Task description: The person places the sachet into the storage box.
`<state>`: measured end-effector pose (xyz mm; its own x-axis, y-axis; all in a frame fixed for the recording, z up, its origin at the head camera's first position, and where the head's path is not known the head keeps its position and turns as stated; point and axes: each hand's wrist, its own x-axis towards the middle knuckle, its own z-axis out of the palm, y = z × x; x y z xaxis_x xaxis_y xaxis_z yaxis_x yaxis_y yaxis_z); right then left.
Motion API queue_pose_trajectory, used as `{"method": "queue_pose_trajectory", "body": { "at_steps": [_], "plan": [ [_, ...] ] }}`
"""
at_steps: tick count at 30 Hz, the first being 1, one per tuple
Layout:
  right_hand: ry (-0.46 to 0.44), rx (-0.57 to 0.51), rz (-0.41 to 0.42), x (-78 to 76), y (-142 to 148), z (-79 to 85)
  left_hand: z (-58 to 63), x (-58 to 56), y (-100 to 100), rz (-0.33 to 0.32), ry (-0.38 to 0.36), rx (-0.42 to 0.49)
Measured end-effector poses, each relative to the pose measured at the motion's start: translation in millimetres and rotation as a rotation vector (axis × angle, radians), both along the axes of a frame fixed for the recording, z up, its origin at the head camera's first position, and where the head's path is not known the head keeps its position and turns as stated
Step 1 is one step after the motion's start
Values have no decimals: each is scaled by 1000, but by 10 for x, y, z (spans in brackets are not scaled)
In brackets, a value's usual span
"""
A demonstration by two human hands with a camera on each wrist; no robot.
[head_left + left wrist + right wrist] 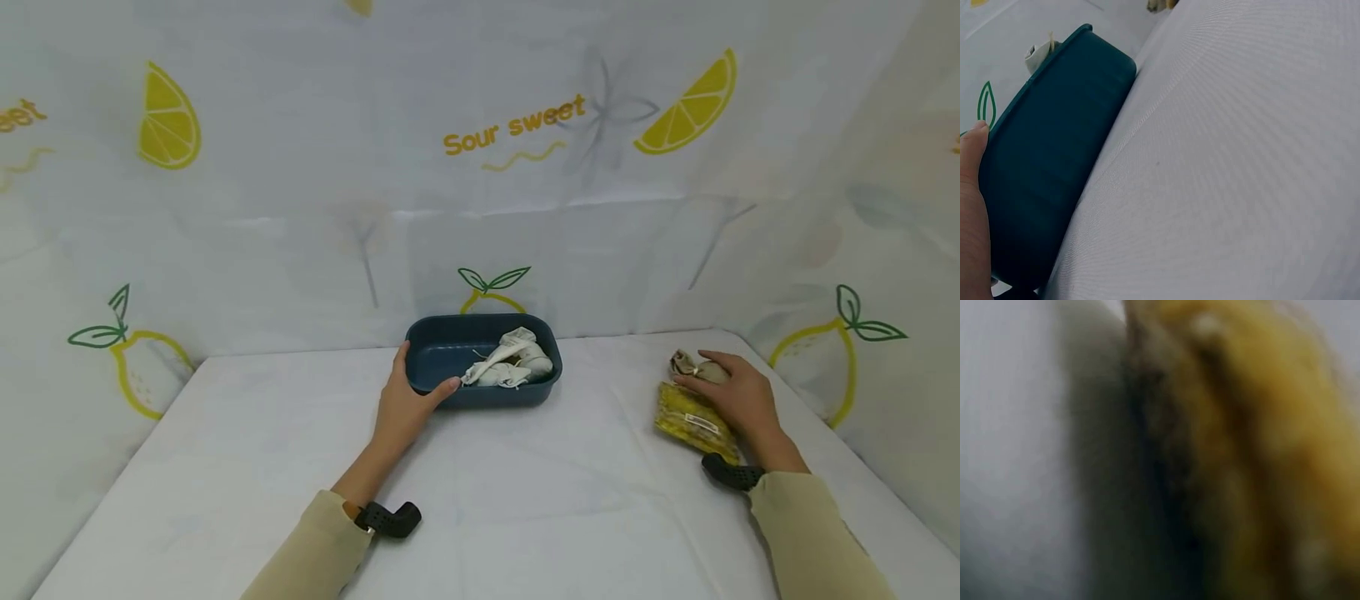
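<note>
A dark blue rectangular plastic basin stands at the back middle of the table. My left hand holds its left end, thumb along the front rim and a finger at the left rim. The basin's outer wall fills much of the left wrist view, beside the thumb. White knotted cloth bundles lie in the basin's right half. At the right, my right hand pinches a beige tied cloth bundle between thumb and fingers. Below it is a yellow printed packet, blurred in the right wrist view.
A white cloth covers the table. Lemon-printed white sheeting hangs close behind the basin and along both sides. Each wrist carries a black strap device.
</note>
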<state>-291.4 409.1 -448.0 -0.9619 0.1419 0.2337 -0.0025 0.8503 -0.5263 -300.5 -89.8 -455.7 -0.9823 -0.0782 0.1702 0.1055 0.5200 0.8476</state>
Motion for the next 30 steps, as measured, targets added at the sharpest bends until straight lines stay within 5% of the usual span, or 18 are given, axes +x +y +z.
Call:
{"method": "queue_pose_trajectory", "body": {
  "at_steps": [15,22,30],
  "plan": [
    [171,-17,-130,-13,25,-49,15,15,2,0,-10,-1],
    [129,-95,-163,37,-54,252,8,24,-20,3,0,11],
    [208,-195,-141,140,-312,580,-19,-2,-4,-9,11,16]
  ]
}}
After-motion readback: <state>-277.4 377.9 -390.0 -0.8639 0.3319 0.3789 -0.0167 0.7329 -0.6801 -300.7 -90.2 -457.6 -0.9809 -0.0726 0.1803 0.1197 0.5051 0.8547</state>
